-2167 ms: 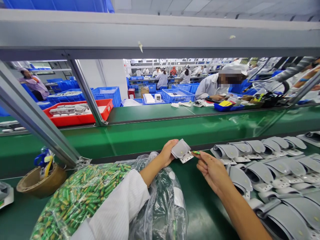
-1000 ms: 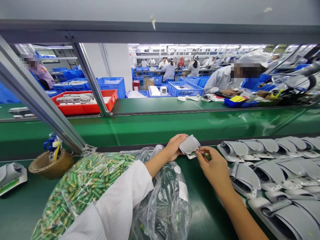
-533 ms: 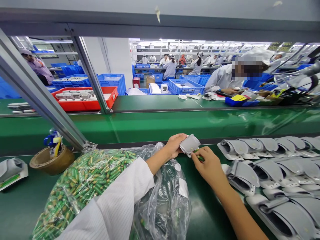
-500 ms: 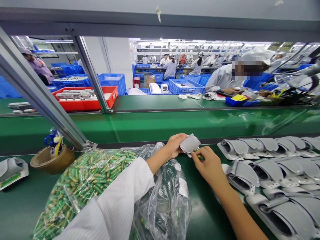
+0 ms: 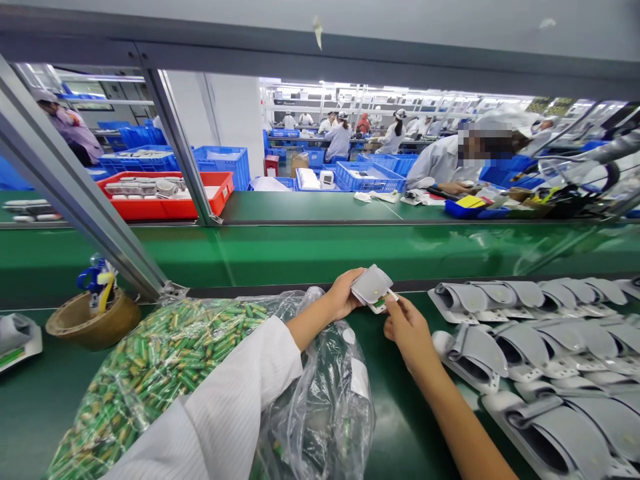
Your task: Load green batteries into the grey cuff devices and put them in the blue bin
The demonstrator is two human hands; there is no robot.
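My left hand (image 5: 343, 293) grips a grey cuffed device (image 5: 371, 286) with a white base, held just above the green bench. My right hand (image 5: 407, 330) has its fingers curled and pinched against the underside of the device, where a bit of green shows; I cannot make out what the fingers hold. My left forearm in a white sleeve (image 5: 225, 413) rests on a clear plastic bag of green batteries (image 5: 160, 363).
Several grey cuffed devices (image 5: 530, 333) lie in rows at the right. A brown bowl with small tools (image 5: 90, 320) and another device (image 5: 15, 337) sit at the left. A green conveyor (image 5: 350, 250) runs ahead, with a red tray (image 5: 165, 193), blue crates and other workers beyond.
My right hand brought a green battery to the device's underside and now presses close under it. The left hand kept hold of the device throughout.
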